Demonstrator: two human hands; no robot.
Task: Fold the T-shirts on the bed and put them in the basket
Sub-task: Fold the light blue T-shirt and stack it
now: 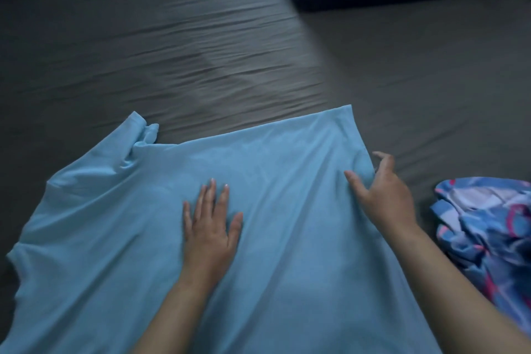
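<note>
Left hand rests flat, fingers straight, on light blue T-shirt spread across bed. Right hand pinches its right edge. Patterned garment lies beside it.

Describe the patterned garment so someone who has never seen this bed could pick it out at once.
Start from the grey bed sheet and find the light blue T-shirt spread across its near side. Just past that shirt's right edge, beyond the right hand, lies the patterned garment, crumpled at the picture's right border. Its blue, white and pink print sets it apart from the plain shirt.
</note>
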